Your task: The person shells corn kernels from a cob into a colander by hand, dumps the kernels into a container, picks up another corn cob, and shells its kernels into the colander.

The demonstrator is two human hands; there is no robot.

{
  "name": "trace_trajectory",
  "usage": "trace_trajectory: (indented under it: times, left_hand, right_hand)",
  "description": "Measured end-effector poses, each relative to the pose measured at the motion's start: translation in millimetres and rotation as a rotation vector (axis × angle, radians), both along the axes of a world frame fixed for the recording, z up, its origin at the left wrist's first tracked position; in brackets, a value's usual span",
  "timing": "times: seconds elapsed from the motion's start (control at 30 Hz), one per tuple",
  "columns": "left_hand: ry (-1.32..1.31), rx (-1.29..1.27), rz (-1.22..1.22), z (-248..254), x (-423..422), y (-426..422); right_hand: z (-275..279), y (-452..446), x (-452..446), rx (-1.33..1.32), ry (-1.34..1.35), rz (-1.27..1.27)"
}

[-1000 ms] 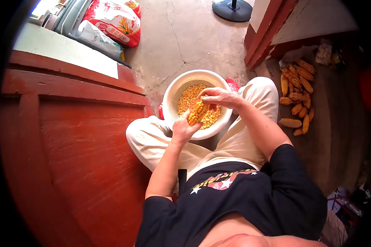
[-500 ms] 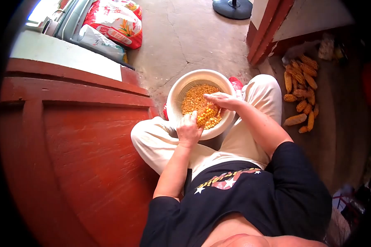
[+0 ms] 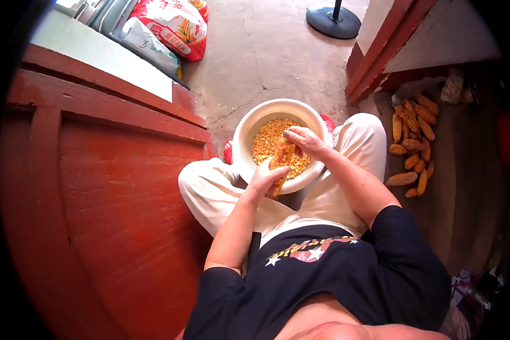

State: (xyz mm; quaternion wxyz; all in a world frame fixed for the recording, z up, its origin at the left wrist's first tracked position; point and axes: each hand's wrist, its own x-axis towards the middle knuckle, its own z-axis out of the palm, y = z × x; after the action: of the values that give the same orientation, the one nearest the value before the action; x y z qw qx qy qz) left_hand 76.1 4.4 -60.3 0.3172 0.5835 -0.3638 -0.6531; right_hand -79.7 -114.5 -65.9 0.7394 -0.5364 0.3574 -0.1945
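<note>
Left hand [image 3: 264, 177] wraps the near end of a corn cob [image 3: 281, 148] – closed round it, thumb along the side; right hand [image 3: 307, 142] sits at the far end, fingers curled in and partly closed; it meets the cob there, but can't tell if it grips or just touches; cob is tilted, held over the white basin [image 3: 244, 128], its near end overlapping the near rim in this view; cob surface too small to read row by row.

Basin has perforated-looking inner walls and holds a bed of loose yellow kernels [image 3: 264, 141]; it sits between the person's legs, pale trousers [image 3: 207, 184] bent out either side; red footwear [image 3: 228, 153] shows just beside the basin, both sides.

Further out: cob pile [image 3: 412, 122] on the right, well apart from the basin, a few cobs strewn at its near end; clear plastic bag [image 3: 416, 89] at its far end; red door panel [image 3: 130, 198] on the left; red-and-white sack [image 3: 173, 25] beyond it, paler bag [image 3: 148, 45] touching; round dark stand base [image 3: 326, 24] on the cracked floor [image 3: 232, 73] ahead – near the red door frame [image 3: 374, 62].
</note>
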Motion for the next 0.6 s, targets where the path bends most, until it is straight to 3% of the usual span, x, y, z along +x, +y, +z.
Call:
trace_trajectory:
  times: [0.07,0.17,0.33,0.4,0.43,0.47,0.53,0.6]
  left_hand:
    - [0.272,-0.026,0.187,-4,-2,-3]
    - [0.376,-0.006,0.259,8,-7,-1]
    - [0.53,0.078,0.285,21,-3,1]
    - [0.517,0.055,0.305,24,-3,-1]
    - [0.291,-0.009,0.325,17,-5,0]
    - [-0.091,-0.27,0.315,-11,-6,3]
    - [-0.483,-0.282,0.265,-14,-7,7]
    - [-0.608,-0.227,0.238,-11,-12,9]
  right_hand:
    - [1,3,4,-0.024,0.07,-0.021]
    - [-13,10,15,-0.207,0.126,-0.105]
    - [-15,10,18,0.058,-0.021,-0.218]
    - [-16,6,21,0.033,-0.017,-0.184]
    - [-17,6,21,0.133,-0.051,-0.166]
    - [-17,6,21,0.236,-0.083,-0.151]
    - [1,13,28,0.258,0.012,-0.134]
    - [4,20,35,0.178,0.051,-0.198]
